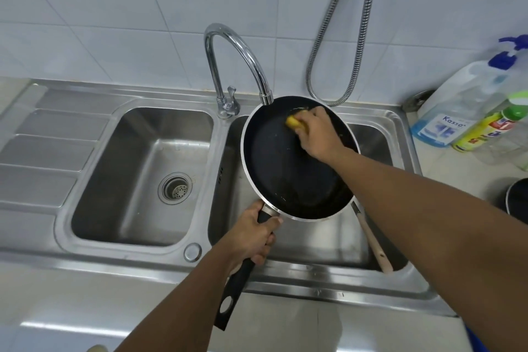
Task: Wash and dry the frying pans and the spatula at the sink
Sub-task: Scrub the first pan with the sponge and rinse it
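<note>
A large black frying pan (274, 163) with a silver rim hangs tilted over the right sink basin (377, 140). My left hand (251, 234) grips its black handle just below the pan body. My right hand (317, 134) presses a yellow sponge (294, 122) against the pan's far inner surface, near the rim. A spatula (371, 240) with a wooden handle lies in the right basin, its head hidden under the pan. A second dark pan (517, 198) shows partly at the right edge on the counter.
A chrome faucet (228, 66) arches over the pan's far rim. The left basin (143, 174) holds only its drain strainer. A metal shower hose (343, 37) hangs on the tiled wall. Soap bottles (468, 106) stand on the right counter. A ribbed drainboard (43, 151) lies at left.
</note>
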